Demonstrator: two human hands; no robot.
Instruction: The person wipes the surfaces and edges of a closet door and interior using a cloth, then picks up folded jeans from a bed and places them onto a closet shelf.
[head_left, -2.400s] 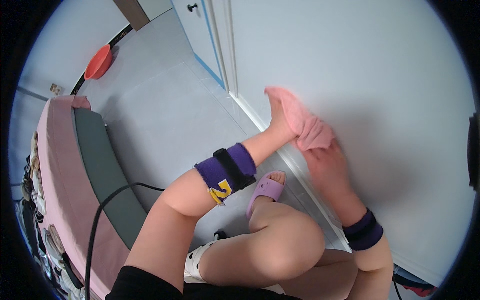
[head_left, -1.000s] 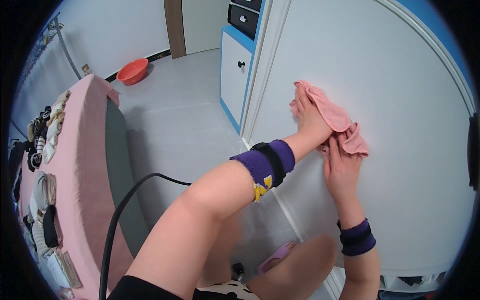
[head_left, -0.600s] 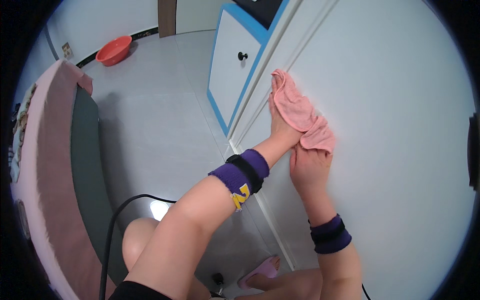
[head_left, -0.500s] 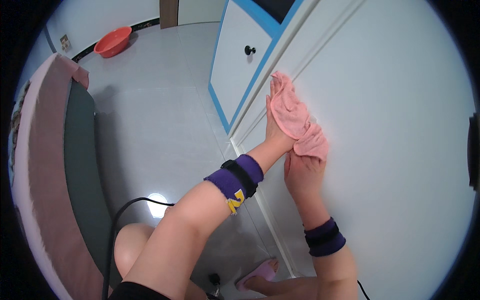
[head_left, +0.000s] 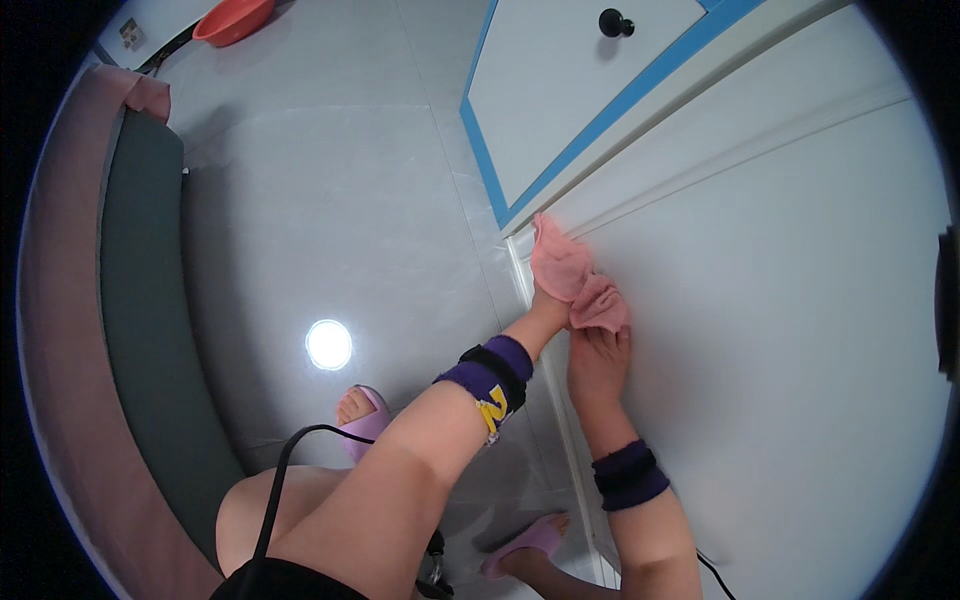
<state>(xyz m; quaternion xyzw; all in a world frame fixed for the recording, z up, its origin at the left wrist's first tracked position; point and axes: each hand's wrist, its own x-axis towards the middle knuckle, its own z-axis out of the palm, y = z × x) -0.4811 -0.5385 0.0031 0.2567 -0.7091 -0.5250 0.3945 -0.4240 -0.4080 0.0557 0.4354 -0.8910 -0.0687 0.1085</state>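
Observation:
A crumpled pink cloth [head_left: 562, 265] lies against the white panel [head_left: 760, 330] on the right, close to its left edge. My left hand [head_left: 549, 309] reaches up under the cloth, which covers its fingers; only the wrist side shows. Just below and to the right, my right hand [head_left: 598, 368] has its fingers bent at the cloth's lower bunched end, gripping it against the panel. Both wrists wear purple bands with black straps.
Beyond the panel stands a white cabinet door [head_left: 570, 90] with blue trim and a black knob [head_left: 615, 22]. An orange basin [head_left: 235, 20] sits on the grey tiled floor at far left. A pink-covered, dark green bed side [head_left: 145, 300] runs along the left. A black cable [head_left: 290, 450] loops near my left arm.
Both hands and the cloth have moved down along the panel's left edge. The view has shifted, with the knob nearer and a second slipper now showing. Left fingers seen before are now covered.

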